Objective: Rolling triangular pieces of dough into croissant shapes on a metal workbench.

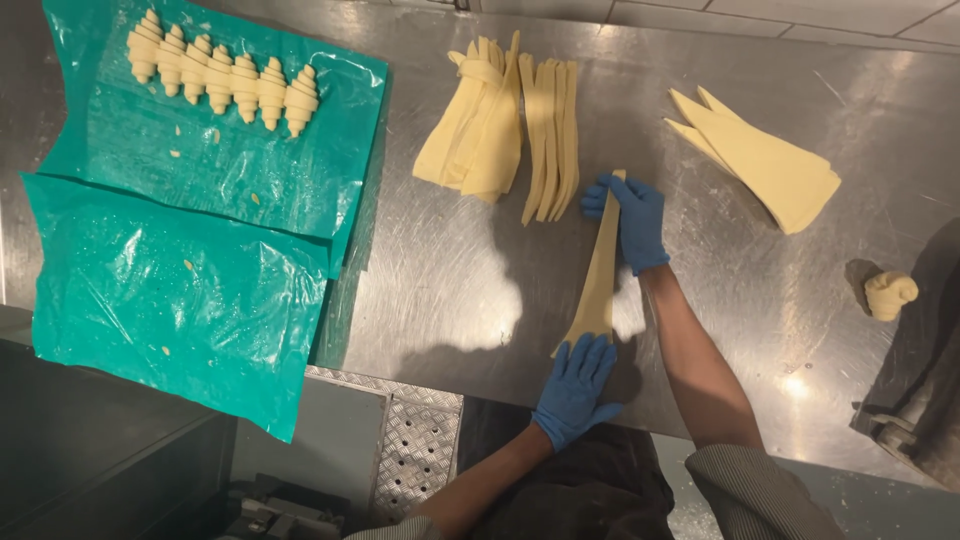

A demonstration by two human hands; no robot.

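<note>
A long, narrow triangle of pale yellow dough [600, 270] lies stretched on the steel bench [450, 290]. The right hand [632, 218], in a blue glove, has its grip clamped on the far tip; the left hand [578, 388], also gloved, presses flat, fingers together, on the wide near end. Beyond lie 2 stacks of cut dough triangles [505, 130] [765, 160]. Left, 7 rolled raw croissants [222, 72] sit on green plastic sheeting [170, 270]; 1 rolled piece [890, 293] sits right.
</note>
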